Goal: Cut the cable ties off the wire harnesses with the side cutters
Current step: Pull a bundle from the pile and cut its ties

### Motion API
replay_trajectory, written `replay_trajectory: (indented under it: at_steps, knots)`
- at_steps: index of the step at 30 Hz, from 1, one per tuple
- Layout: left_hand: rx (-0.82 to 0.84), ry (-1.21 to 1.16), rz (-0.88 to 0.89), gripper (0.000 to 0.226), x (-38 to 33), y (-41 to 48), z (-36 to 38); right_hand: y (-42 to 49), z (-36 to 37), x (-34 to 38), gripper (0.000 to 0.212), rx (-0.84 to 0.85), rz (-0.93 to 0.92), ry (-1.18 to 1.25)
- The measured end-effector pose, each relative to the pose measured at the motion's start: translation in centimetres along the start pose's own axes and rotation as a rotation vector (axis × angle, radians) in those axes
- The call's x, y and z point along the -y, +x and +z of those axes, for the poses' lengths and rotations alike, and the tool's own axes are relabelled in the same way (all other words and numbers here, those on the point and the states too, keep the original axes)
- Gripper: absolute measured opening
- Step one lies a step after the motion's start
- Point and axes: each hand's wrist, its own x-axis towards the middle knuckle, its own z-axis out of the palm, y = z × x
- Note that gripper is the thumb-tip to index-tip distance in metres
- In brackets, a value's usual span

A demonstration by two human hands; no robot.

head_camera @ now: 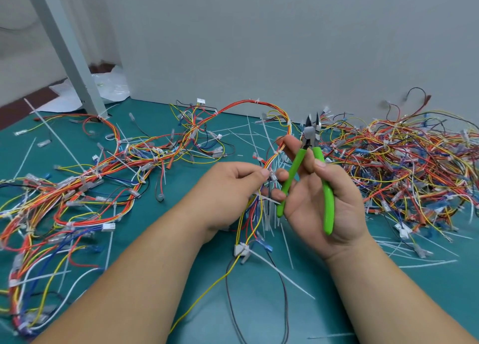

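My right hand (pixel 318 201) grips green-handled side cutters (pixel 328 188), palm up; the jaws (pixel 312 123) point away from me and stand slightly apart. My left hand (pixel 228 185) pinches a wire harness (pixel 280 125) of red, orange and yellow wires at a white cable tie (pixel 271 174), just left of the cutter's handles. My right fingertips also touch this harness higher up near another tie (pixel 276 152). The harness arcs back over the table and hangs down below my hands to a white connector (pixel 239 249).
A teal mat (pixel 259 304) covers the table. Bound harnesses (pixel 77 183) sprawl on the left; a loose wire pile (pixel 404 162) fills the right. Cut white ties (pixel 269 219) lie under my hands. A grey post (pixel 70 50) and a grey wall (pixel 285 45) stand behind.
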Motion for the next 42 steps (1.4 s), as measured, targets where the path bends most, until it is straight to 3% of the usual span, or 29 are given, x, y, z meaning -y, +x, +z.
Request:
replay_trajectory:
  at_steps: [6,9,14,17,19,22,25,32,42]
  knots:
    - [-0.08,-0.126,-0.03,0.021,0.4,0.8,-0.2,0.2,0.1,-0.5,0.047,-0.088,-0.018,-0.156]
    - [-0.214,-0.13,-0.025,0.018,0.7,1.2,-0.3,0.4,0.2,-0.7,0.043,-0.18,-0.044,-0.263]
    - [-0.481,0.101,0.203,0.022,1.3,1.8,-1.2,0.4,0.2,-0.9,0.036,-0.275,-0.063,-0.751]
    - [-0.512,0.194,0.302,0.015,1.6,1.9,-1.5,-0.2,0.6,-1.3,0.048,-0.2,-0.086,-1.012]
    - [-0.533,0.25,0.333,0.021,1.8,1.9,-1.5,-0.5,0.6,-1.8,0.059,-0.224,-0.076,-1.163]
    - [-0.546,0.314,0.352,0.028,2.1,1.8,-1.4,-0.5,0.0,-2.2,0.053,-0.302,-0.138,-1.415]
    - [-0.521,0.372,0.375,0.028,2.1,1.6,-1.2,-0.3,-0.6,-2.2,0.04,-0.317,-0.208,-1.466]
    - [-0.514,0.486,0.408,0.031,1.9,1.3,-0.8,-0.2,-0.6,-1.9,0.042,-0.34,-0.3,-1.487]
    - [-0.541,0.567,0.432,0.03,2.0,1.2,-1.1,0.0,-1.2,-1.9,0.032,-0.313,-0.239,-1.454]
